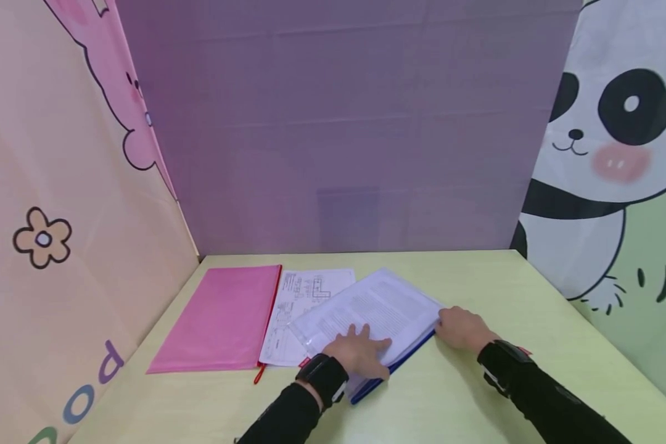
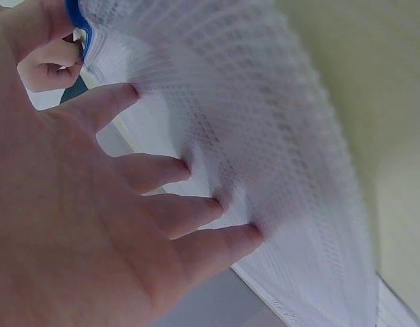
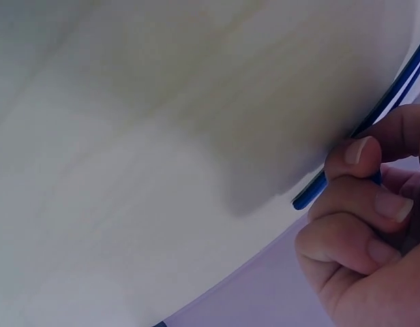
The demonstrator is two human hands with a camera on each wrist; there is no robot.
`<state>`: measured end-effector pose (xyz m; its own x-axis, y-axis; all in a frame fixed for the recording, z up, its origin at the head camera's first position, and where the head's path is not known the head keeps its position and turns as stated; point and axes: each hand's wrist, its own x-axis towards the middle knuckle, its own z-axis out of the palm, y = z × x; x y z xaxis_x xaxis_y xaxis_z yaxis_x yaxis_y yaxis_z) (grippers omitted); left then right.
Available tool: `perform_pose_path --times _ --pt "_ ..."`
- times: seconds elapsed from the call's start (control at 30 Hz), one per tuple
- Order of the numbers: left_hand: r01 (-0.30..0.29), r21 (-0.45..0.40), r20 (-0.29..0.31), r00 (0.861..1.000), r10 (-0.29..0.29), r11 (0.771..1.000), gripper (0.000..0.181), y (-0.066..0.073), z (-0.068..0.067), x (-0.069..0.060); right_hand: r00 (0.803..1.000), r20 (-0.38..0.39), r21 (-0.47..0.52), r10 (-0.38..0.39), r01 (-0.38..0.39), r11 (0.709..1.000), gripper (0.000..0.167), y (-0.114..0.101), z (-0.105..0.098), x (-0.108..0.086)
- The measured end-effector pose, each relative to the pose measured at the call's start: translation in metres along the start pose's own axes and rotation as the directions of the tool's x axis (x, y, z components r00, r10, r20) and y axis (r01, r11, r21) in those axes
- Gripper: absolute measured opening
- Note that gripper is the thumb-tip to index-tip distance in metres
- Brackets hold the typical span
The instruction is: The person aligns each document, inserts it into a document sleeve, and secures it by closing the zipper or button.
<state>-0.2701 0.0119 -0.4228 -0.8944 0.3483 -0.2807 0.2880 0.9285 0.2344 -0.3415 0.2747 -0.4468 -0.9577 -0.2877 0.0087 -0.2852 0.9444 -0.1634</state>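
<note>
A translucent mesh zip document bag [image 1: 374,302] with printed sheets inside lies tilted on the table. Its blue zipper edge [image 1: 413,351] faces the near right. My left hand [image 1: 359,355] rests on the bag near that edge, fingers spread; in the left wrist view the fingertips [image 2: 247,235] press into the mesh. At the bag's right corner, my right hand [image 1: 463,330] has its fingers curled. The right wrist view shows thumb and fingers pinching the blue zipper [image 3: 394,95] close to its end; part of the grip is hidden.
A pink zip document bag [image 1: 227,320] with a red zipper edge and red pull lies at the left. Beside it, a printed sheet with diagrams [image 1: 294,308] is partly covered by the mesh bag. Table [image 1: 477,277] borders a purple back panel [image 1: 355,135] and printed side panels.
</note>
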Motion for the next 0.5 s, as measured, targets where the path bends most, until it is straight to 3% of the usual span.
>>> perform_pose_path --times 0.5 --pt "0.006 0.031 -0.006 1.000 -0.006 1.000 0.067 -0.0011 0.0030 0.0026 1.000 -0.014 -0.035 -0.005 0.004 0.999 0.015 -0.0076 0.0019 -0.0028"
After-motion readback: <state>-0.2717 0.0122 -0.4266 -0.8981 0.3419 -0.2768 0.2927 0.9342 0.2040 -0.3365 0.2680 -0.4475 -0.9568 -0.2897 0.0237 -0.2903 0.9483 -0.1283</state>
